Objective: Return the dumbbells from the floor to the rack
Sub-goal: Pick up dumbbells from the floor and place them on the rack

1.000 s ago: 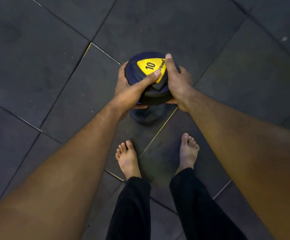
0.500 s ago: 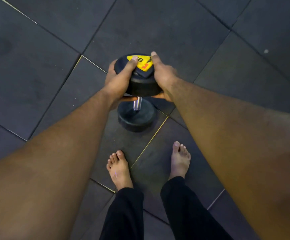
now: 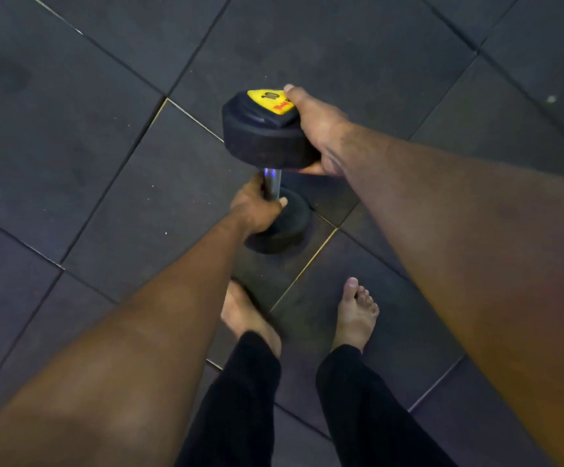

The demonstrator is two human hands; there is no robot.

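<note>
A black dumbbell (image 3: 263, 136) with a yellow label on its upper head stands nearly upright over the dark floor mats. My right hand (image 3: 314, 126) clasps the right side of the upper head, thumb on top and fingers under its rim. My left hand (image 3: 257, 205) is wrapped around the silver handle between the two heads. The lower head sits below my left hand; I cannot tell whether it touches the floor. No rack is in view.
Dark rubber floor tiles (image 3: 112, 183) with pale seams fill the view. My bare feet (image 3: 356, 315) in black trousers stand just behind the dumbbell, the left foot partly hidden by my left forearm.
My left hand has left the upper head and taken the handle. The dumbbell has tilted so more of its handle and lower head show. The view has shifted a little.
</note>
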